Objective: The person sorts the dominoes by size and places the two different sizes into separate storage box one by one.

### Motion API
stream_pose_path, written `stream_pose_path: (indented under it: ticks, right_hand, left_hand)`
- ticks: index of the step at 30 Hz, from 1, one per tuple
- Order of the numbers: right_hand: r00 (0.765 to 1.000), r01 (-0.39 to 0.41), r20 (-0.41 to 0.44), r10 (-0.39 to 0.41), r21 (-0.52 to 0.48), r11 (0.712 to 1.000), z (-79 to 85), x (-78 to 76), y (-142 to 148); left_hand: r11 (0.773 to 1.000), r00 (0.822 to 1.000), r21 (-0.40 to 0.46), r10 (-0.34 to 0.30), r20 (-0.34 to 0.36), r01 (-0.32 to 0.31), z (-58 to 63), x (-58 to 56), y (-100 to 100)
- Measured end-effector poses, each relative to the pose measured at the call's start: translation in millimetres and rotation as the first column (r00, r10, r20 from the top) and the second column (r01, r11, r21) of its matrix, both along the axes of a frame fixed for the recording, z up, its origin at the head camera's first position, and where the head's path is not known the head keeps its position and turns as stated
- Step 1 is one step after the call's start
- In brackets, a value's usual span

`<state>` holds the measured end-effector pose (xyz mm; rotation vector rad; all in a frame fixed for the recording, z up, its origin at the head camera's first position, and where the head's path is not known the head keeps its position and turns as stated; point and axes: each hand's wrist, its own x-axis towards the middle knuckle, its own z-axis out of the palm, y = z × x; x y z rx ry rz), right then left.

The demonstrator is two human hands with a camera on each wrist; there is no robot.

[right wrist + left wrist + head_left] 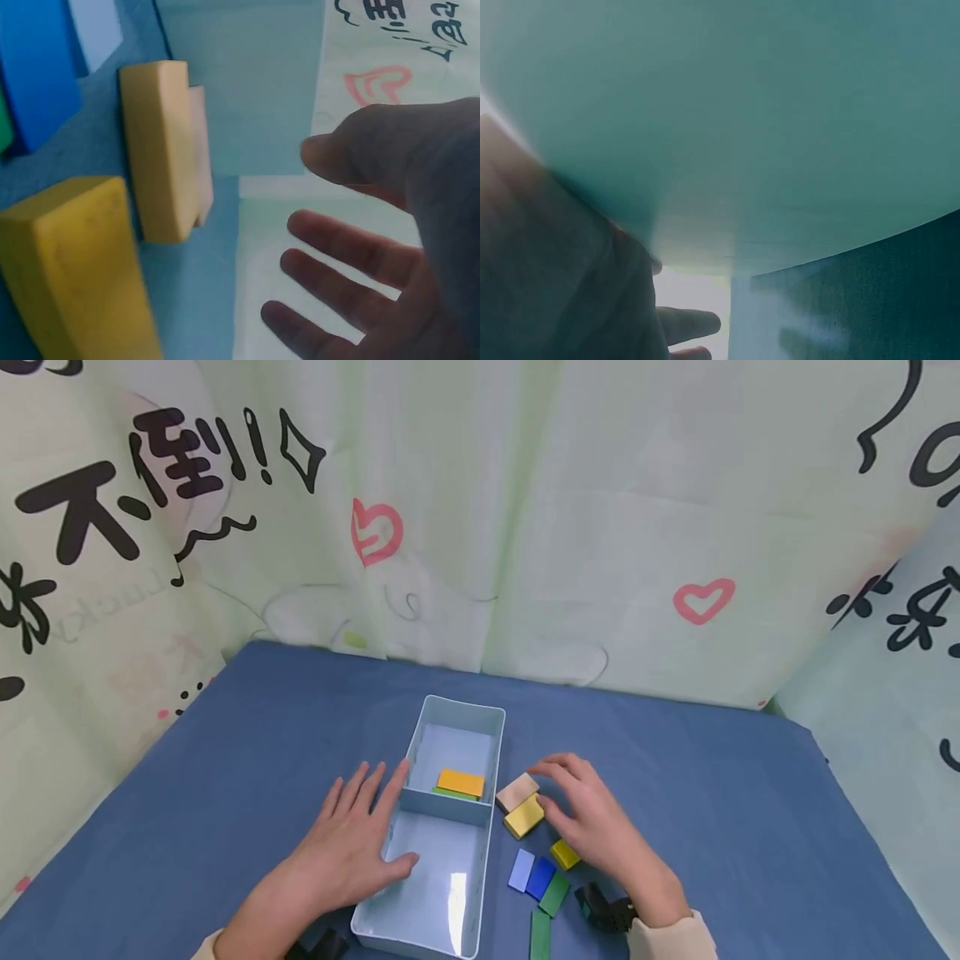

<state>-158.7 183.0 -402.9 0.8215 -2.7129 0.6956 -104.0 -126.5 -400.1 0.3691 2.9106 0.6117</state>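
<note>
In the head view, a light-blue plastic two-compartment box (435,852) stands on the blue cloth-covered surface (720,810), its far compartment holding a rectangular orange block (461,782) over a flat light-green block (453,794) at that compartment's 6 o'clock, beside the divider. At the box's 9 o'clock, the left hand (348,852) has its fingers straight and spread over the side wall, gripping nothing; whether they touch the rim, I cannot tell. The right hand (603,827), at the box's 3 o'clock, is empty, thumb and fingers parted; the right wrist view shows a gap between them and the blocks. Measured from this hand, a beige rectangular block (517,792) and a pale-yellow rectangular block (524,816) lie touching at 9 o'clock, just outside the box. A deeper-yellow block (565,854) sits between 7 and 8 o'clock. Near 8 o'clock is a lavender-blue block (521,870), next to a royal-blue block (540,878); a green block (554,894) and a long dark-green block (540,935) lie towards 7 o'clock.
</note>
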Motion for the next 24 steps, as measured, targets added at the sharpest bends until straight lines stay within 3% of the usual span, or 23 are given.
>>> stream_pose_path:
  ticks: [6,11,15,19,24]
  right_hand:
    - [0.970,0.041,0.232,-0.067,0.118,0.992,-8.9,1.8,-1.3]
    - [0.945,0.023,0.316,-0.078,0.174,0.984,-11.7,3.6,-3.8]
    - [0.938,-0.002,0.342,-0.064,0.190,0.982,-13.0,7.1,-6.5]
    - [0.954,0.004,0.294,-0.064,0.200,0.980,-12.0,7.3,-11.0]
    - [0.945,0.028,0.310,-0.107,0.248,0.968,-4.9,4.4,-16.7]
  left_hand:
    - [1.000,0.999,-0.003,-0.010,0.033,0.010,0.0,1.2,0.2]
    - [1.000,1.000,-0.009,-0.002,0.023,0.002,0.0,0.4,1.2]
    - [1.000,0.998,-0.019,-0.005,0.057,0.006,-1.7,1.8,0.3]
    - [1.000,1.000,-0.021,0.000,0.017,0.000,-0.4,-0.4,0.5]
    - [1.000,1.000,-0.026,-0.001,0.021,0.001,6.2,-3.5,0.1]
